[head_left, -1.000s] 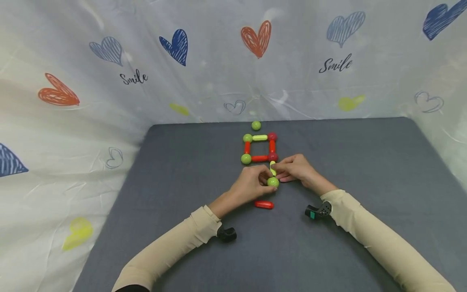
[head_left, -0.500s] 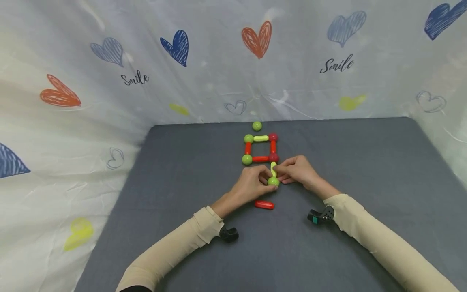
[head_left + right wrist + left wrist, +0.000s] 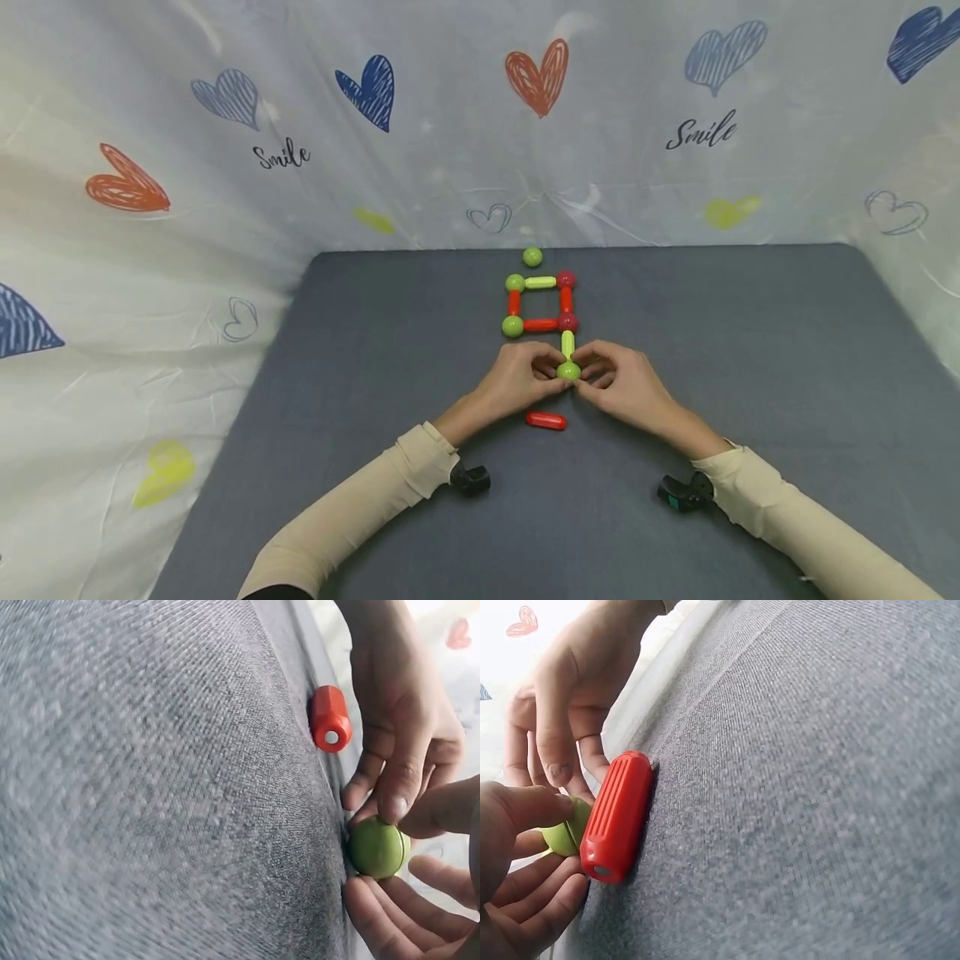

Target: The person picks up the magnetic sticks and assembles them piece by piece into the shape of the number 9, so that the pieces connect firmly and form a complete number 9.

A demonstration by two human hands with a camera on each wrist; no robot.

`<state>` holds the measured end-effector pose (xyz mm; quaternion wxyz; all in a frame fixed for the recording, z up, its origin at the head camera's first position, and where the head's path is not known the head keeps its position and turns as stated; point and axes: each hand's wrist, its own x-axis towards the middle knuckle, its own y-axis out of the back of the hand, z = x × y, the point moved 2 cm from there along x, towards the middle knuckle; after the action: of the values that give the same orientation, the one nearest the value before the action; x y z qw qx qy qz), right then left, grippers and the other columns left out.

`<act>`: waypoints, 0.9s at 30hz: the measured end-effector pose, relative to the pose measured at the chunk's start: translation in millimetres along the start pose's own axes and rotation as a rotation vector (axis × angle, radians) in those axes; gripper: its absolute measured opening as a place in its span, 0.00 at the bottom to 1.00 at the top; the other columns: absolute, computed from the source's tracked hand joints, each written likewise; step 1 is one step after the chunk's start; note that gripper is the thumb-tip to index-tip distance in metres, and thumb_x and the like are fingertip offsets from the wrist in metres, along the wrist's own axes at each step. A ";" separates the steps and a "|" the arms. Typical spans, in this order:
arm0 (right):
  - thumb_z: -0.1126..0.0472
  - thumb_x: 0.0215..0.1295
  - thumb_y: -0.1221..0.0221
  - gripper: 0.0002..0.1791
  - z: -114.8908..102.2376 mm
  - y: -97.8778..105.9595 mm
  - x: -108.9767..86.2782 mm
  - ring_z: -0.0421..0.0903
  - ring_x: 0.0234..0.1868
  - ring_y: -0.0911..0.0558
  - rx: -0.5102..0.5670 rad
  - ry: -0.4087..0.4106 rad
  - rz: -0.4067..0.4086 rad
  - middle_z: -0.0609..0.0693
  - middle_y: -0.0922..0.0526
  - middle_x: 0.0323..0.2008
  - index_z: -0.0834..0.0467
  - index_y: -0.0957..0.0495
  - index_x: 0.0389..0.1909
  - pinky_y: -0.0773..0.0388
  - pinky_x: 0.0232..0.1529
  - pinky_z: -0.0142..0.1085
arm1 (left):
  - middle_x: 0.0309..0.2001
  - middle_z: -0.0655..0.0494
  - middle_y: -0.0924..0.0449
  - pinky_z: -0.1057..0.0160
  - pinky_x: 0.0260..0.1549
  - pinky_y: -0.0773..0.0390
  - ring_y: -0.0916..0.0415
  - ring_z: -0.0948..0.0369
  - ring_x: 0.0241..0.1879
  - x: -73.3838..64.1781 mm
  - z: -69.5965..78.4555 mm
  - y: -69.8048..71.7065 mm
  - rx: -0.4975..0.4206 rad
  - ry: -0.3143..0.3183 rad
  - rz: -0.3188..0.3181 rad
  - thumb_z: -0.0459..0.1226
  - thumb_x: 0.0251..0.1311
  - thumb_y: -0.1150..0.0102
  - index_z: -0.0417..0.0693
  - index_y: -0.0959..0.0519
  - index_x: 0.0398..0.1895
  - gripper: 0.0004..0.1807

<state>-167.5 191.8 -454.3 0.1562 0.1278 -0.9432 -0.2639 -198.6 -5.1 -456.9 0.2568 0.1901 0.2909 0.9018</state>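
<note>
A green ball (image 3: 568,371) sits at the near end of a yellow-green magnetic rod (image 3: 567,344), whose far end meets a dark red ball (image 3: 567,322). My left hand (image 3: 519,375) pinches the green ball from the left. From the other side my right hand (image 3: 626,385) has its thumb and fingers around the same ball. In the right wrist view the green ball (image 3: 376,847) shows between both hands' fingertips. A red rod (image 3: 546,420) lies loose just in front of the hands, large in the left wrist view as a ribbed red rod (image 3: 617,814).
Beyond the hands, red rods (image 3: 541,324) and a yellow-green rod (image 3: 540,282) join balls into a square. Another green ball (image 3: 532,257) lies behind it near the back edge of the grey table (image 3: 750,350). A curtain (image 3: 450,125) printed with hearts hangs behind.
My right hand has shifted from the yellow-green rod toward me, onto the green ball. My left hand keeps its pinch on the ball. The whole view has shifted slightly.
</note>
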 end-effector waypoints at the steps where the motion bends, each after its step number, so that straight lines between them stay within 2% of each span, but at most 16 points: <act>1: 0.66 0.57 0.29 0.17 -1.5 -0.3 0.4 0.47 0.39 0.15 -0.004 0.007 0.005 0.50 0.16 0.43 0.59 0.18 0.48 0.16 0.35 0.37 | 0.42 0.52 0.15 0.72 0.36 0.20 0.16 0.64 0.37 -0.6 -0.1 0.2 -0.003 -0.004 0.000 0.34 0.58 0.27 0.41 0.16 0.47 0.15; 9: 0.64 0.51 0.23 0.19 -3.9 -3.2 4.7 0.48 0.38 0.15 -0.080 0.029 0.044 0.49 0.17 0.40 0.59 0.17 0.44 0.17 0.34 0.39 | 0.44 0.51 0.16 0.73 0.37 0.20 0.17 0.68 0.38 -5.3 0.5 3.0 -0.045 -0.002 -0.015 0.30 0.59 0.31 0.39 0.16 0.49 0.14; 13: 0.65 0.51 0.24 0.17 -4.1 -3.3 4.4 0.48 0.37 0.15 -0.096 0.036 0.046 0.49 0.17 0.38 0.59 0.17 0.42 0.17 0.33 0.39 | 0.44 0.52 0.16 0.73 0.38 0.20 0.17 0.67 0.39 -10.1 2.6 7.8 -0.005 -0.013 -0.030 0.32 0.61 0.32 0.41 0.16 0.49 0.13; 17: 0.66 0.51 0.24 0.17 -4.3 -3.4 4.0 0.47 0.35 0.15 -0.095 0.023 0.037 0.50 0.17 0.37 0.60 0.17 0.42 0.17 0.33 0.39 | 0.42 0.56 0.16 0.72 0.39 0.21 0.19 0.67 0.39 -19.7 5.8 14.8 0.100 -0.031 -0.077 0.34 0.62 0.34 0.43 0.15 0.47 0.11; 23: 0.66 0.50 0.24 0.17 -5.6 -2.4 4.1 0.48 0.34 0.15 -0.100 -0.006 0.043 0.49 0.17 0.37 0.59 0.17 0.42 0.17 0.34 0.39 | 0.42 0.60 0.19 0.70 0.39 0.24 0.25 0.67 0.38 -36.6 17.2 14.5 0.305 -0.091 -0.226 0.40 0.58 0.33 0.47 0.15 0.48 0.15; 27: 0.66 0.51 0.24 0.17 -4.4 -3.1 2.8 0.47 0.34 0.15 -0.098 -0.013 0.040 0.49 0.17 0.37 0.59 0.17 0.42 0.17 0.34 0.39 | 0.39 0.61 0.21 0.71 0.34 0.26 0.28 0.68 0.34 -43.9 22.8 10.8 0.421 -0.116 -0.248 0.39 0.56 0.30 0.49 0.15 0.44 0.13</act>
<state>-168.0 186.3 -451.8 0.1616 0.0993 -0.9325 -0.3073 -156.2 -28.0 -441.4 0.3365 0.2537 0.4780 0.7707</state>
